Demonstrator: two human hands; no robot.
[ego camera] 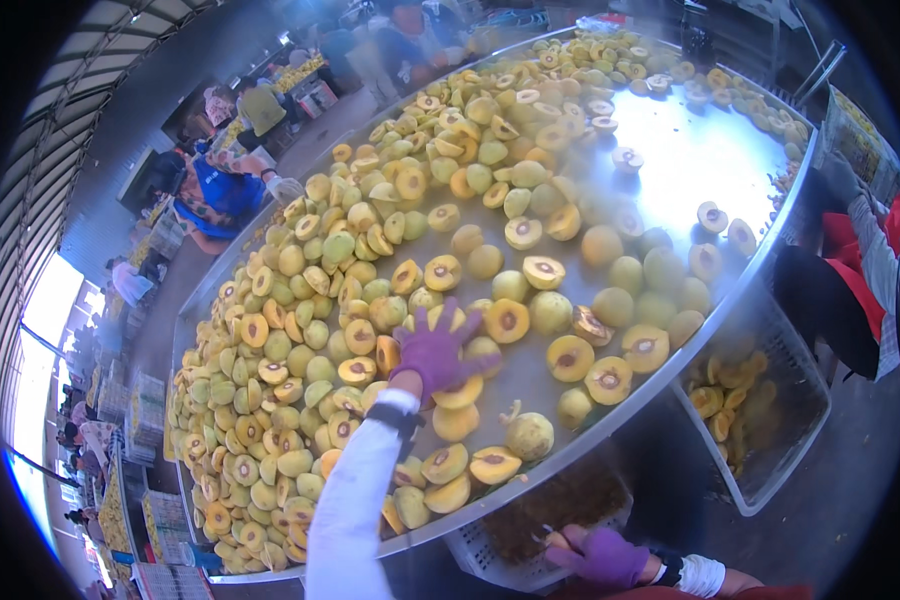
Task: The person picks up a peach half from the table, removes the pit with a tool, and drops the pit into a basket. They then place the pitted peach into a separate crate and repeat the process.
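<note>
Halved yellow-green stone fruits (507,321), many with the pit showing, lie heaped and scattered on a large metal table (675,360). My left hand (439,349), in a purple glove, rests on fruit near the table's middle with its fingers spread. Below the near edge, my right hand (604,556), also gloved in purple, is closed around a small tool with a pale handle, whose kind I cannot tell. Beneath that hand stands a white plastic crate (495,555) holding dark brown bits. A whole round fruit with a stem stub (529,436) lies near the rim.
A grey plastic crate (765,491) with fruit pieces stands under the table's right side. A co-worker's gloved hand (286,189) reaches to the far left rim. Another person's sleeve (874,247) is at the right, beside a filled crate (855,142). More workers and stacked crates are behind.
</note>
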